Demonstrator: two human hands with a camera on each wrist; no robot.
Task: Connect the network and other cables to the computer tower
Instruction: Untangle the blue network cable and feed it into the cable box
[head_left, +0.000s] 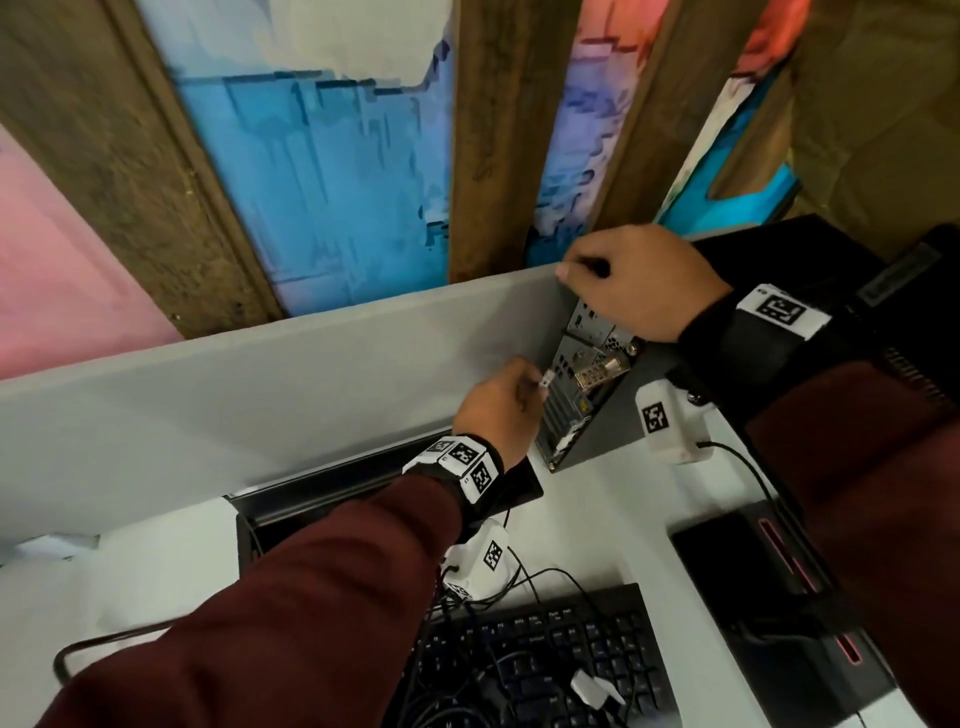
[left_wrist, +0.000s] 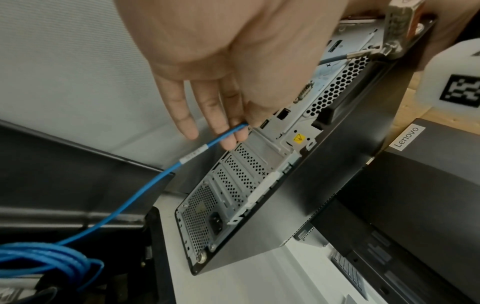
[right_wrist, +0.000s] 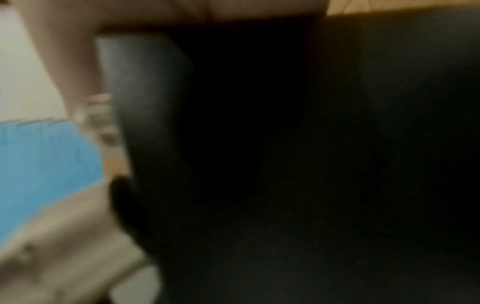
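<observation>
1. The left hand (left_wrist: 233, 67) pinches a thin blue network cable (left_wrist: 145, 189) near its clear plug (head_left: 544, 383), just beside the silver rear panel of the tilted black computer tower (left_wrist: 319, 197).
2. The right hand (head_left: 636, 283) grips the tower's top rear corner, steadying it.
3. Advice: line the plug squarely with the square network port (left_wrist: 283, 113) and push straight until it seats.
4. Readable writing: "Lenovo" on a grey label (left_wrist: 406, 137); the cable's white tag (left_wrist: 193, 155) is illegible.
</observation>
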